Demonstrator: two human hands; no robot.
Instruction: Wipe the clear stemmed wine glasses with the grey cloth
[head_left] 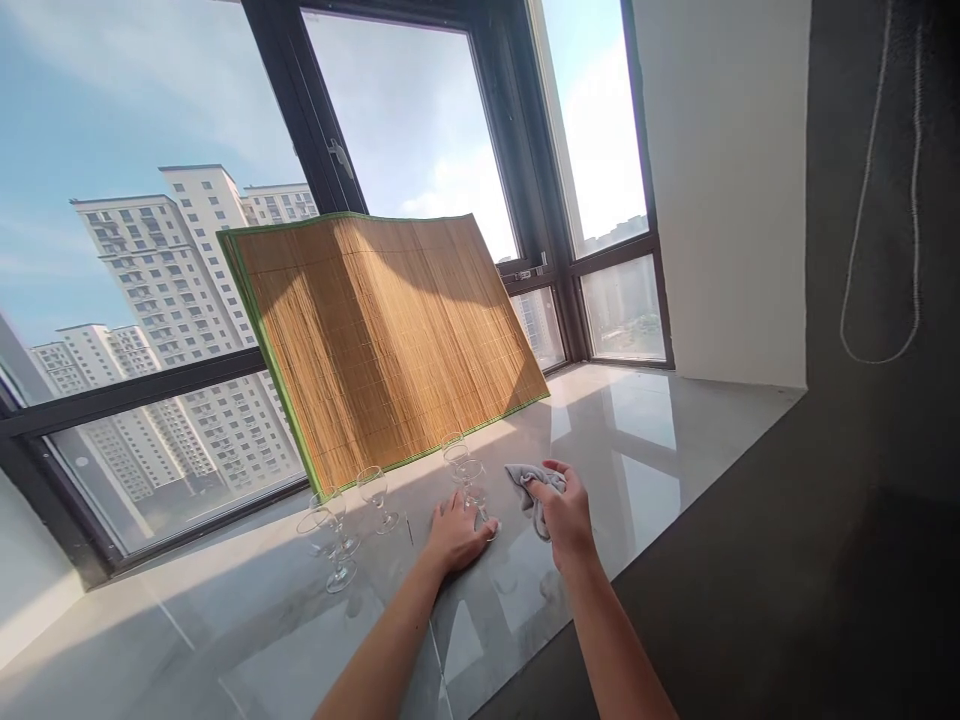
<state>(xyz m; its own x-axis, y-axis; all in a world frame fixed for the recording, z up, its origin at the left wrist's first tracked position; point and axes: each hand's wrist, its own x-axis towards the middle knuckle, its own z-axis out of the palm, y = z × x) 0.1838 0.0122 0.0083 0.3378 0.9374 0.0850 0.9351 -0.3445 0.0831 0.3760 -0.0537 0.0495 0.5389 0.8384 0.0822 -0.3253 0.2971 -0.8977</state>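
My left hand point(459, 533) rests low on the glossy sill, at the foot of a clear stemmed glass point(471, 476). Its thumb lies over the glass's base, and the fingers are on the stem's left side. The glass stands upright. A crumpled grey cloth point(529, 492) is pinched in my right hand point(568, 510), a little right of that glass and apart from it. Just behind stands another stemmed glass point(453, 447). Further left are a single stemmed glass point(372, 488) and two overlapping ones, the nearer of them a glass point(321, 528) with its round foot on the sill.
A bamboo mat point(390, 340) with green edging leans upright against the dark window frame point(300, 100) behind the glasses. The pale sill point(630, 440) ends at a front edge on the right, beside a dark wall. A looped cord point(916, 200) hangs at far right.
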